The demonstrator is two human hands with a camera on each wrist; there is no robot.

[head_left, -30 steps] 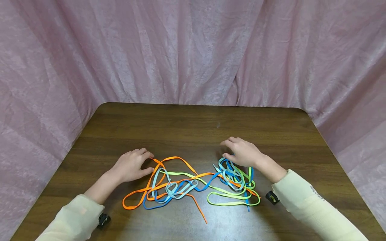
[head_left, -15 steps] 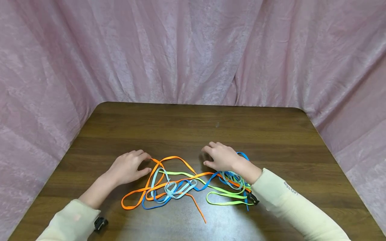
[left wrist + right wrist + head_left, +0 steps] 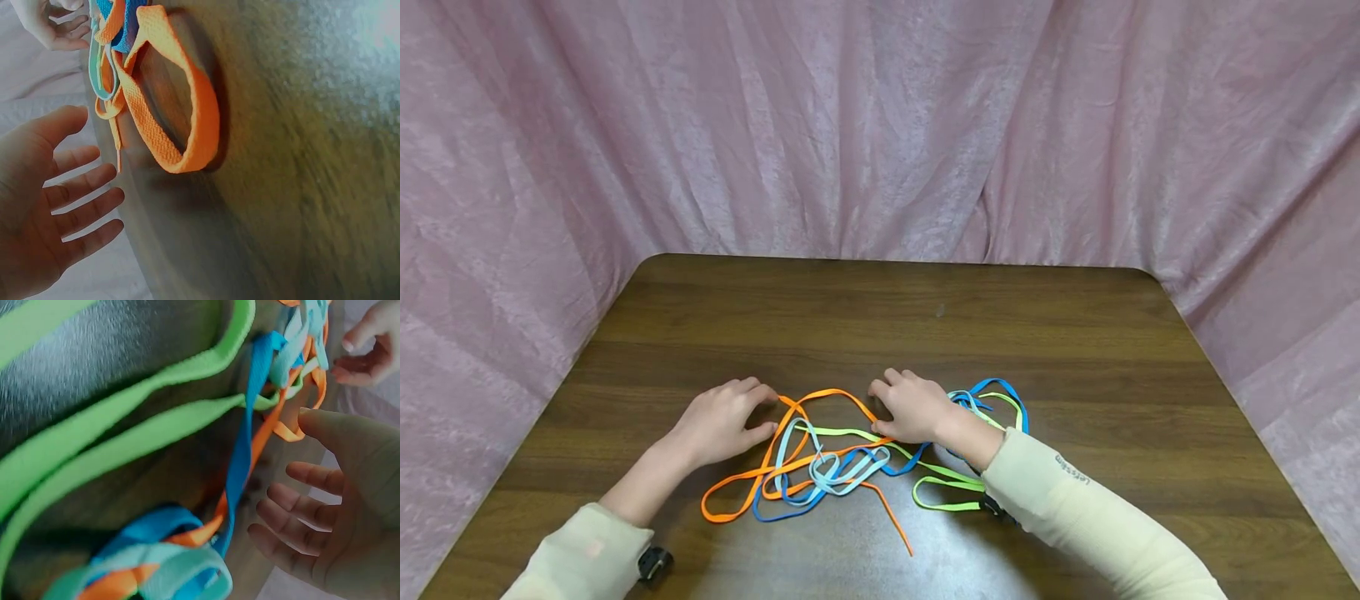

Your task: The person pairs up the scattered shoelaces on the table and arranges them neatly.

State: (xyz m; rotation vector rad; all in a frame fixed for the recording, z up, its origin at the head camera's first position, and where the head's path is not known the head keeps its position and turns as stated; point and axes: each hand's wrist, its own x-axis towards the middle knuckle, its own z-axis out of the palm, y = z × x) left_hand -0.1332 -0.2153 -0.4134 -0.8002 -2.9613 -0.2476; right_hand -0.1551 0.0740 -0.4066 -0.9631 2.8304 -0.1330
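Laces (image 3: pixel 842 490) partly invisible behind right forearm (image 3: pixel 972 438)

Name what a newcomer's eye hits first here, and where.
Probably the bright orange lace, looped on the brown table beside the left hand. Then the green lace, large in the right wrist view, and the pink curtain hanging behind the table in the head view.

Hung with pink curtains (image 3: pixel 880 125) behind and beside the brown table (image 3: pixel 820 325); shining palely at its near middle.
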